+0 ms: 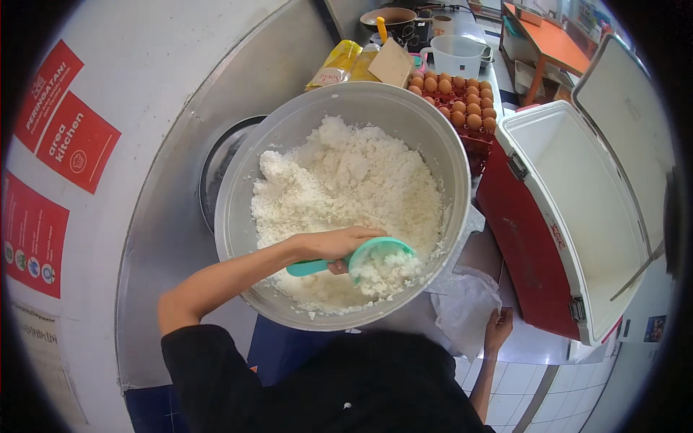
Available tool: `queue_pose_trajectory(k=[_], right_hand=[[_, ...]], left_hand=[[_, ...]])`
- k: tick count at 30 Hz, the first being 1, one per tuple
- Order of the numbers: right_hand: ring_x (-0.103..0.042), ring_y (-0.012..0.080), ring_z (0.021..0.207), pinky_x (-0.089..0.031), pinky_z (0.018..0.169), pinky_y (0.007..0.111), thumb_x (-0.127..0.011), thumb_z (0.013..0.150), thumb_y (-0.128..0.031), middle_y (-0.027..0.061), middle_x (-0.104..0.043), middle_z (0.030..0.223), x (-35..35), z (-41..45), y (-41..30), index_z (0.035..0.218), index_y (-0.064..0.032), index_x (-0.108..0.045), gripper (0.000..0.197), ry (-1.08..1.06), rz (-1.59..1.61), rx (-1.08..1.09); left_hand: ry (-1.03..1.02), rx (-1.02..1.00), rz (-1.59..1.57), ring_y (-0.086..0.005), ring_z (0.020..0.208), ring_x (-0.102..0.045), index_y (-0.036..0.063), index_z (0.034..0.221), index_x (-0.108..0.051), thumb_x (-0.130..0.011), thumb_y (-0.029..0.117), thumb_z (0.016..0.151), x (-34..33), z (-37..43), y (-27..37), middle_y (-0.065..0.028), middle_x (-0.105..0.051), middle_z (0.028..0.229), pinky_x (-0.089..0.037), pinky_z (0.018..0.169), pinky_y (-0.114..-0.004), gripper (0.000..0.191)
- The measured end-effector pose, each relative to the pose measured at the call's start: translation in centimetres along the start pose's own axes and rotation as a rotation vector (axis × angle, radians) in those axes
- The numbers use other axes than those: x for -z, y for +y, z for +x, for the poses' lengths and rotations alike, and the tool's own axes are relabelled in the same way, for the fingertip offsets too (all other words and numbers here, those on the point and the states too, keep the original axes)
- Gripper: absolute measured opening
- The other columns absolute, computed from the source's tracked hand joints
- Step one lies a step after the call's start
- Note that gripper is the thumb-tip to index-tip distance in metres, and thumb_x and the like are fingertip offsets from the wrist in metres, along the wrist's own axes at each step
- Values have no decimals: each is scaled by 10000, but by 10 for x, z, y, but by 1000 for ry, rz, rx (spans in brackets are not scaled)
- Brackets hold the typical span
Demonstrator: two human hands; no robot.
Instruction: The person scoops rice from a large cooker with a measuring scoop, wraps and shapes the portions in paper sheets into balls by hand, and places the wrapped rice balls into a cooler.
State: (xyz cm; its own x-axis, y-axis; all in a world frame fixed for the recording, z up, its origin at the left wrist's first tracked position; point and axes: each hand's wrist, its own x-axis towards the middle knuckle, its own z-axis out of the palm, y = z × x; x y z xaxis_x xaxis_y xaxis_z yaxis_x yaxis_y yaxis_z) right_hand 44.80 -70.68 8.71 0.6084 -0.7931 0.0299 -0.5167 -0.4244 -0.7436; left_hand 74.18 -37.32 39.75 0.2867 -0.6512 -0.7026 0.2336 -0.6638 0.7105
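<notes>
Inside a large round metal pot (pixel 233 216) lies a big mound of cooked white rice (pixel 357 173). My left hand (pixel 335 246) holds a turquoise plastic scoop (pixel 308 268) over the lower right part of the pot; the scoop is tilted and has rice in its bowl. To the right of the pot, my right hand (pixel 498 327) grips the edge of a thin whitish plastic bag (pixel 468 297) above the metal counter. The bag's contents cannot be made out.
An open red-and-white cooler box (pixel 530 238) stands at the right, a long metal utensil (pixel 636 270) leaning in it. Brown eggs on red trays (pixel 468 105), a clear measuring jug (pixel 457 54), yellow packets (pixel 338 62) and a frying pan (pixel 392 17) stand beyond the pot. A round dark-rimmed lid or pan (pixel 216 168) lies left.
</notes>
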Motion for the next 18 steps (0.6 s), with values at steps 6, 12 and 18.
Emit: queue_pose_trajectory(k=[6,12,18], right_hand=[[-459,123,687,-412,602,313,-596,945,-107,31,-501,739,5,-18,23,924,5,-502,147,55,413,115],[-567,195,787,-454,708,336,-653,937,-203,118,-618,858,-39,-23,41,1106,44,-568,311,100,407,-40],[-678,354,974,-503,868,417,-662,914,-255,269,-695,1031,-37,-34,19,1148,84,-622,414,-95,329,-213]], left_hand=[[343,-103,-452,-54,440,-352,17,1062,-582,-432,331,1016,22,-35,-21,5,-467,645,-251,367,-215,351],[650,-533,-376,-67,421,-353,-3,1112,-563,-424,458,1006,-53,-31,-26,5,-455,627,-255,355,-224,493],[312,-884,-486,-70,406,-349,4,1144,-544,-398,552,997,-188,34,-46,18,-429,605,-259,344,-230,585]])
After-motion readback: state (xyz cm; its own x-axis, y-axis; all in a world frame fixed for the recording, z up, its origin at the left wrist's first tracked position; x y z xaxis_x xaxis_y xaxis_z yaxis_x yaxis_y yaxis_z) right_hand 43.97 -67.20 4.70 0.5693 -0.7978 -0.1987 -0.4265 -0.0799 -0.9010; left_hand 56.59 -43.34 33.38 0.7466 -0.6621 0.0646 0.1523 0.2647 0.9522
